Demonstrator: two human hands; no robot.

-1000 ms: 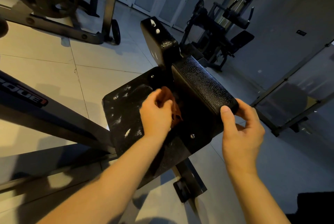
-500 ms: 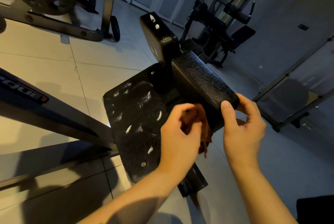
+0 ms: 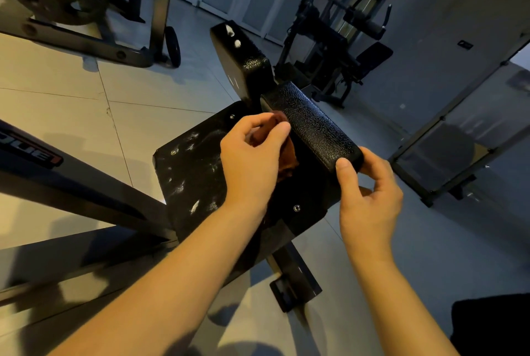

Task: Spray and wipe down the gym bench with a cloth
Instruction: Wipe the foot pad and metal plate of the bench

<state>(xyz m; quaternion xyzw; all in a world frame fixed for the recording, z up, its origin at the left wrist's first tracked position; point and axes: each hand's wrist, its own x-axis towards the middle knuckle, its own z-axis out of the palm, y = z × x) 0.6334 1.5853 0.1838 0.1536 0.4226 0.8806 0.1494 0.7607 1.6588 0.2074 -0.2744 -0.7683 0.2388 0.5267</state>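
Flecks point(image 3: 195, 206) of white spray dot the left half of the bench point(image 3: 183, 172). Over its middle, my left grip point(image 3: 252, 160) is curled round the rust-brown cloth point(image 3: 288, 154), holding it against the left side of the pad point(image 3: 312, 129), toward its far end. My right grip point(image 3: 370, 197) pinches the pad's near end, thumb on top and fingers curled beneath. Half a second ago the left grip and cloth were down by the right one. Now they sit farther up. The right grip has not shifted.
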